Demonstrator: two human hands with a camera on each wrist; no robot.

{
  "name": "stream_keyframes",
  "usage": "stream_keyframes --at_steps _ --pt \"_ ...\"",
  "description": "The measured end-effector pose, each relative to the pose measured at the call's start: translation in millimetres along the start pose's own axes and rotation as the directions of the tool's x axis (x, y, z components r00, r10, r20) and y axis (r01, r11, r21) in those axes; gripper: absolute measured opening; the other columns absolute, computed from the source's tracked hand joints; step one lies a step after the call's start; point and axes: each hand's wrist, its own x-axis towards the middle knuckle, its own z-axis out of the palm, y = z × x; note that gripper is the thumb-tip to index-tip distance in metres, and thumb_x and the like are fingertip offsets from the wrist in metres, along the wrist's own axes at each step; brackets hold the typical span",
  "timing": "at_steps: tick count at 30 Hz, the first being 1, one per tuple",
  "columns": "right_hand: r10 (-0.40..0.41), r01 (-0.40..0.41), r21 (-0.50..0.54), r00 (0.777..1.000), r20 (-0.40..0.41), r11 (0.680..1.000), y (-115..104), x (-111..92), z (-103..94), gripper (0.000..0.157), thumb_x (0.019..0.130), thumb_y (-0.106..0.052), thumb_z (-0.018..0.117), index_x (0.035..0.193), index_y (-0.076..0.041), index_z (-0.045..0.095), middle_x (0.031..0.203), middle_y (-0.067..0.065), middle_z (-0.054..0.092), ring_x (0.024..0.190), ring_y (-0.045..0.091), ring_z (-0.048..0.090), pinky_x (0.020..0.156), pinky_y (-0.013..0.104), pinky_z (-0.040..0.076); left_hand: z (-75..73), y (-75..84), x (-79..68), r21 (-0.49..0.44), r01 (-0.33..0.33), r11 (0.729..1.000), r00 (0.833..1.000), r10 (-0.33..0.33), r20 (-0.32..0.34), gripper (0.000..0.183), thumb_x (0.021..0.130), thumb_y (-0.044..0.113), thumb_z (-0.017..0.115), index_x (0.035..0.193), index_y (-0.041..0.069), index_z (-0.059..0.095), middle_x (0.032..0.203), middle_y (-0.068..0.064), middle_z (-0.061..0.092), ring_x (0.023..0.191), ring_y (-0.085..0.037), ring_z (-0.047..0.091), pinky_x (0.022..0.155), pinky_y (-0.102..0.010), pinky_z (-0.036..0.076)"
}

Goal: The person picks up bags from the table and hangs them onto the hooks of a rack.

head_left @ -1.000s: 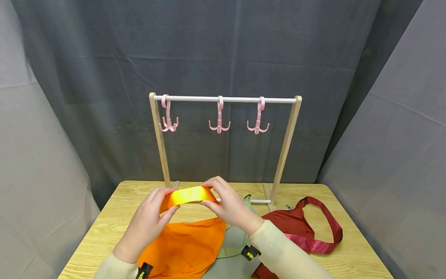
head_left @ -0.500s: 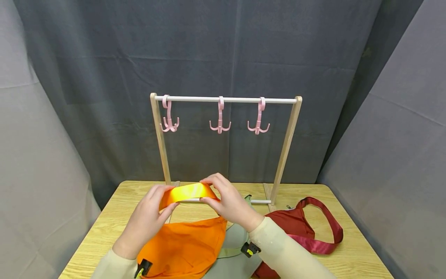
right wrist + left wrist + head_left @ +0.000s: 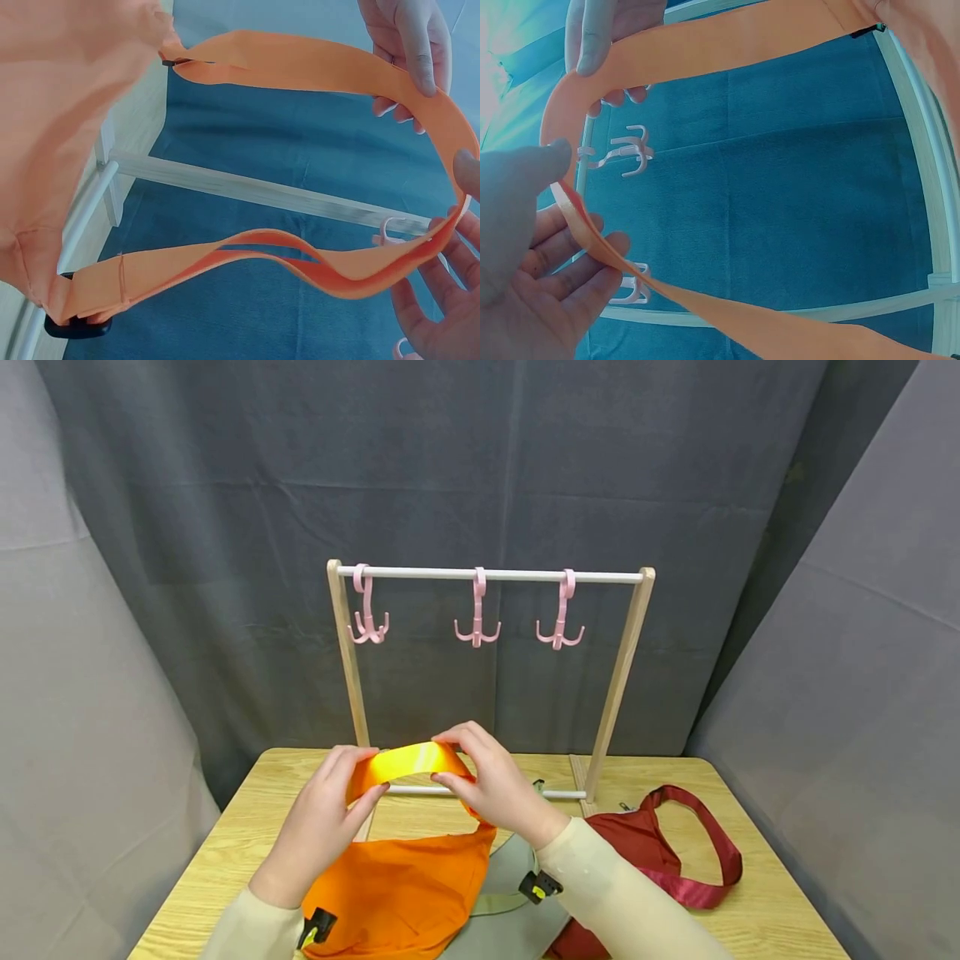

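Observation:
Both hands hold up the strap [image 3: 405,762] of an orange bag [image 3: 405,893], one at each side of its top bend. My left hand [image 3: 318,827] pinches the strap's left part between thumb and fingers. On the other side, the right hand [image 3: 498,789] pinches it the same way. Below them the bag's body hangs or leans low over the table; its bottom is out of view. In the right wrist view, a black buckle [image 3: 77,327] joins the strap [image 3: 300,262] to the bag. The left wrist view shows the strap [image 3: 720,45] spread into a loop.
A wooden rack with a white top bar [image 3: 427,572] stands behind, carrying three pink hooks [image 3: 477,610]. A grey-green bag [image 3: 517,902] lies partly under the right forearm. At the right lies a dark red bag [image 3: 637,843] with a looped strap. Grey curtains surround the table [image 3: 750,902].
Both hands have risen a little with the strap. The orange bag's right upper corner is pulled up slightly. The other bags and the hooks stay where they were.

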Motion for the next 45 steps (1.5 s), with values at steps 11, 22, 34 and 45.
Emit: stream_keyframes --at_steps 11,22,34,45 --pt "0.029 -0.029 0.010 1.000 -0.001 1.000 -2 8 -4.8 0.045 0.088 -0.016 0.083 0.127 -0.010 0.062 0.120 0.001 0.061 0.107 0.013 0.060 0.098 0.028 0.055 -4.6 1.5 8.6 -0.003 0.002 1.000 1.000 -0.002 -0.001 0.052 0.087 0.017 0.083 0.131 0.005 0.059 0.119 -0.009 0.061 0.097 -0.021 0.064 0.089 -0.040 0.061" --pt "0.019 -0.018 0.019 1.000 -0.018 1.000 0 13 -4.9 0.045 0.088 -0.017 0.083 0.127 -0.010 0.062 0.118 0.002 0.060 0.104 0.012 0.059 0.094 0.032 0.058 -6.6 2.2 13.3 -0.013 0.024 1.000 1.000 -0.024 -0.001 0.051 0.089 0.019 0.082 0.132 0.005 0.059 0.121 -0.009 0.061 0.099 -0.023 0.065 0.090 -0.042 0.060" --pt "0.048 -0.048 0.022 0.999 -0.006 0.999 -3 15 -5.8 0.046 0.088 -0.019 0.082 0.128 -0.010 0.061 0.120 0.002 0.059 0.104 0.013 0.059 0.094 0.026 0.057 -7.1 4.4 14.9 -0.012 0.039 0.999 0.999 -0.039 -0.014 0.050 0.090 0.019 0.081 0.132 0.005 0.059 0.120 -0.010 0.061 0.099 -0.023 0.065 0.089 -0.043 0.061" --pt "0.038 -0.037 0.019 0.999 -0.013 0.999 -3 19 -8.4 0.045 0.089 -0.020 0.081 0.127 -0.008 0.061 0.120 0.004 0.059 0.103 0.014 0.059 0.093 0.027 0.057 -6.6 9.3 18.7 -0.026 0.075 0.997 0.997 -0.076 -0.025 0.048 0.091 0.017 0.080 0.133 0.004 0.058 0.121 -0.012 0.060 0.099 -0.025 0.064 0.089 -0.043 0.061"
